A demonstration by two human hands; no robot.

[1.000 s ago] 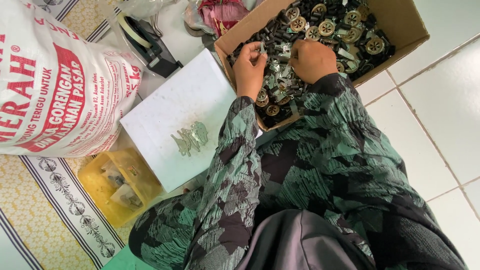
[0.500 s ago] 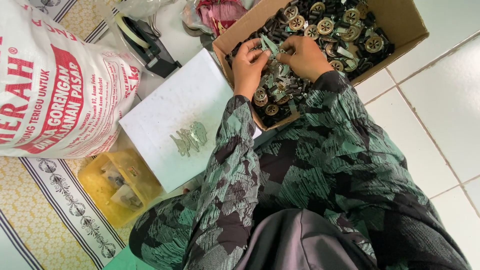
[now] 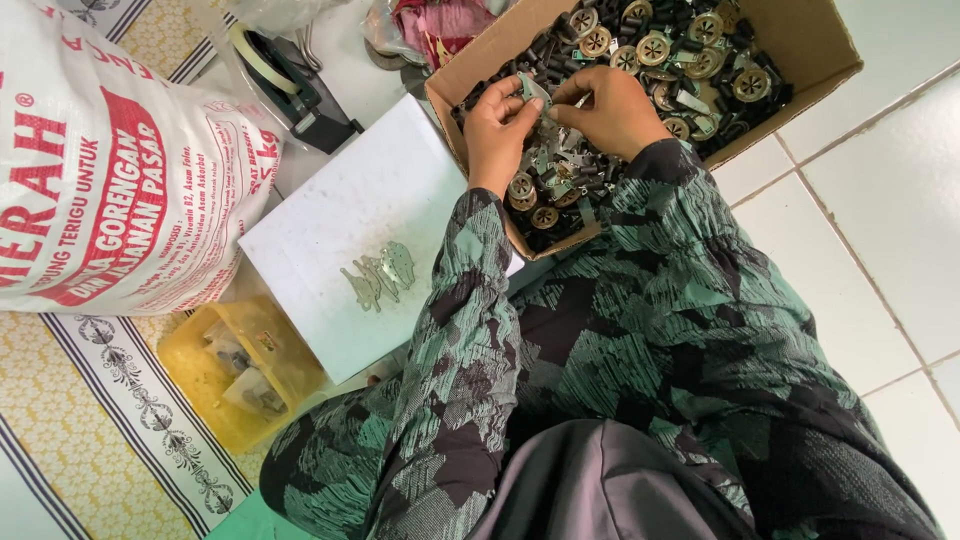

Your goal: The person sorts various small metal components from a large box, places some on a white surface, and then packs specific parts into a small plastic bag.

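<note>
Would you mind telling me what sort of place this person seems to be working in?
Probably a home workshop for piecework, done seated on the floor: white floor tiles, a patterned mat, a brown cardboard box of small black and brass parts, and a large white printed sack beside a yellow plastic tub.

Brown corrugated cardboard box (image 3: 800,95), matt; inside, dull brass-toned round metal discs (image 3: 652,47) among matt black plastic pieces (image 3: 545,55). Glossy white floor tiles (image 3: 880,230). Woven plastic sack (image 3: 110,170), slight sheen; translucent yellow plastic tub (image 3: 225,400).

Both hands' fingers (image 3: 520,105) meet inside the cardboard box (image 3: 800,95); metal parts (image 3: 640,45) lie beyond them, the white board (image 3: 330,230) left.
</note>
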